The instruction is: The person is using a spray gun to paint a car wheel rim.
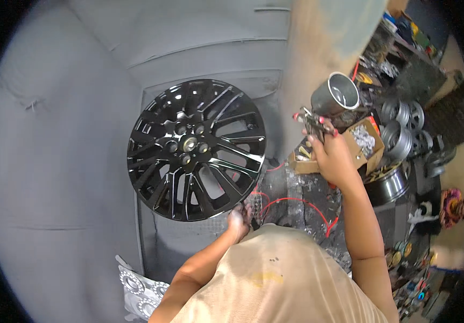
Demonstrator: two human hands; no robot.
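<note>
- Head view: gripping a spray gun [314, 126] in the right hand [331, 155], with fingers curled round its handle, just beside an open-topped grey cup [323, 99].
- Reaching with the left hand [238, 222] to the lower right edge of a glossy black wheel [190, 144], left of the gun. Cannot tell whether pinching or merely touching it.
- Lying near the right hand: an open cardboard box [305, 167]; farther right, silver wheels [395, 141].

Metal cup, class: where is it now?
In the head view, the metal cup is upper right of centre, right of the black wheel and above the cardboard box in the picture.
</note>
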